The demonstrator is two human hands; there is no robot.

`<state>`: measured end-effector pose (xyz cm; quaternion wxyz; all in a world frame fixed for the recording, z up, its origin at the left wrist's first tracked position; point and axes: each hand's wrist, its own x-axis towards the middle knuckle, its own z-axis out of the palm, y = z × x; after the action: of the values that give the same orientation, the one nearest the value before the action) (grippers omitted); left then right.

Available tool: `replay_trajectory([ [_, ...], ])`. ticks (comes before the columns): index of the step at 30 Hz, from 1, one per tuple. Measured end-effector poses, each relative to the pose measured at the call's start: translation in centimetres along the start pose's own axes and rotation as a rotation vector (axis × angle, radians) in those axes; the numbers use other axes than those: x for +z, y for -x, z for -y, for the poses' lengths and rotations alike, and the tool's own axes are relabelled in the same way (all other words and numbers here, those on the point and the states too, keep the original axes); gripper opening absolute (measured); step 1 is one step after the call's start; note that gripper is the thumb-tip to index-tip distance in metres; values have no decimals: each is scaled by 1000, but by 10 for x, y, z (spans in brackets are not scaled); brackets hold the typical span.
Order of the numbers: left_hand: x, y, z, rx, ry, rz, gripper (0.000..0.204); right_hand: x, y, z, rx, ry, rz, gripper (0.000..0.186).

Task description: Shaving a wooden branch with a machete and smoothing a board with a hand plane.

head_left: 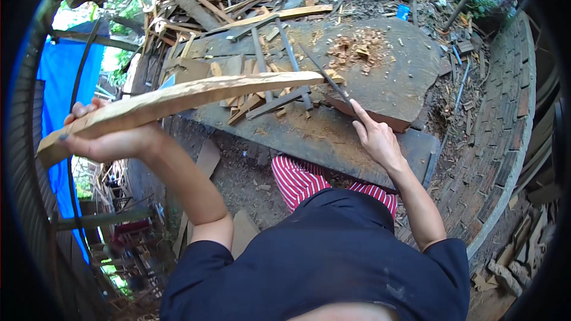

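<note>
One plank (pixel 196 96) clamped at left end in left grip (pixel 107 142), long axis stretched rightward; tip nearer right grip (pixel 376 137), closed on tool (pixel 340 88).

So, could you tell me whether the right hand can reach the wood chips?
Probably yes: only the open top of the block seems to lie before the wood chips, though the right hand holds a thin dark tool, which might hinder picking up.

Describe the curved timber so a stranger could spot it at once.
Find the weathered wooden bench beyond the striped trousers. The left hand, off the bench's left, holds up a long, pale timber that tapers to the right. Its gentle bow and sheer length set it apart from the short scraps on the bench.
</note>
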<state>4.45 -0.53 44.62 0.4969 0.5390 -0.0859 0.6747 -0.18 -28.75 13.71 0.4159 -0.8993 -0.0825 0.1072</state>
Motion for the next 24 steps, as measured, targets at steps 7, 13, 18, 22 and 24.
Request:
replay_trajectory([
  [7, -11, -11, -16, -79, 19, 147, 35, -10, -10, -11, -45, 165, -29, 57],
  [13, -19, -43, -15, -29, -50, 53, 34, -13, 1, 55, -188, 43, -2, 63],
  [18, -11, -53, -14, 20, -164, 9, 34, -8, 11, 73, -404, 14, -176, 64],
  [22, -1, -42, -17, 35, -210, 13, 33, 11, -6, -32, 68, 26, 9, 59],
  [24, 6, -37, -19, 57, -175, 17, 34, -1, -16, -23, 43, 62, 28, 58],
])
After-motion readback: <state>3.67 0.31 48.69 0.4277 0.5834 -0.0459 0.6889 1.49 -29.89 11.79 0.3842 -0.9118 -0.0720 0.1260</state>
